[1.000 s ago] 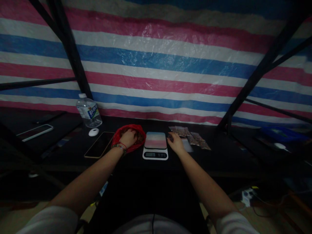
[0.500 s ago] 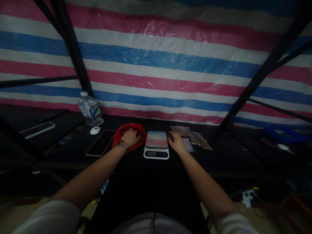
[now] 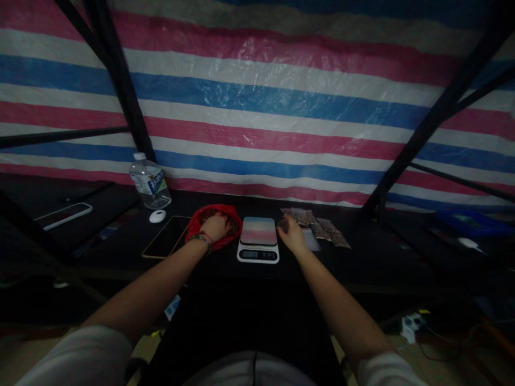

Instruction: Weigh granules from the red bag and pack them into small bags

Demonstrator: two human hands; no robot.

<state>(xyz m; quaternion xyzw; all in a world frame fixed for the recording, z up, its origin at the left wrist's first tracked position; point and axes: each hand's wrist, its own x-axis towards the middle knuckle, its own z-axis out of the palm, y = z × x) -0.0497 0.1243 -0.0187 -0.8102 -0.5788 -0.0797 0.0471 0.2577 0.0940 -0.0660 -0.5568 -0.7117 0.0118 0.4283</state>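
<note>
My left hand (image 3: 216, 227) is down inside an open red plastic bag (image 3: 193, 220) of small brown pieces (image 3: 232, 228). Its fingers curl into the pieces, and the fingertips are hidden. To the right of the bag stands a white digital kitchen scale (image 3: 258, 236), its platform bare and its display too dim to read. At the scale's right side, my right hand (image 3: 292, 234) curves its thumb and fingers around a small clear object (image 3: 284, 224), too dark to identify. Just beyond that hand lie several small clear packets (image 3: 322, 228) of brown bits and a flat pale bag (image 3: 311, 239).
Left of the red bag are a phone (image 3: 167, 236), a white rounded case (image 3: 157, 216) and a clear plastic bottle (image 3: 149, 182). Another phone (image 3: 64, 215) lies farther left. Black metal struts (image 3: 129, 107) flank the dark table before a striped plastic sheet (image 3: 257, 118).
The fingers of my right hand have shifted slightly around the small clear object. My left hand remains in the red bag, with little visible movement.
</note>
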